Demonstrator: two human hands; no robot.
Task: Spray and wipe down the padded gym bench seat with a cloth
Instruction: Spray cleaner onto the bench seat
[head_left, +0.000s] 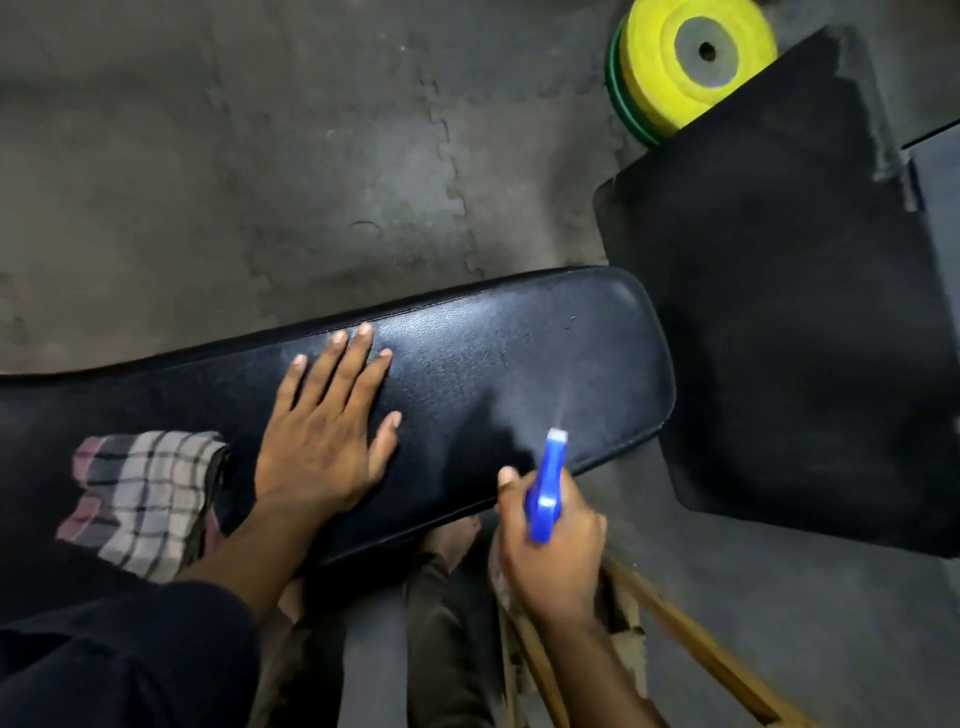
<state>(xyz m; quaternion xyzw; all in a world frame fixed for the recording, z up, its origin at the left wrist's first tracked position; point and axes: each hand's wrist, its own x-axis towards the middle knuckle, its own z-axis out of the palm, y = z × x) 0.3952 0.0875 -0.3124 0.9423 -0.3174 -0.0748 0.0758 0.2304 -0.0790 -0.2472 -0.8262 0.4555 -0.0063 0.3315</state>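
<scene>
Left hand (324, 431): 5 fingers spread flat, palm down on the bench seat (519, 364), fingertips toward 12 o'clock, gripping nothing; forearm runs back to 7 o'clock into a dark sleeve (119, 660).

Right hand (550, 545): fingers closed around a blue sprayer (548, 488), nozzle toward 12 o'clock; mist hangs over the seat's right end; wrist angled back to 5 o'clock.

Cloth (140, 499): checked, folded, lying on the seat at 9 o'clock of the left hand, just beside the wrist.

Seat: black padded, runs 8 to 2 o'clock.

Mat (779, 312): black, at 3 o'clock.

Plates (680, 67): yellow over green, at 1 o'clock, on the floor (260, 156).
</scene>
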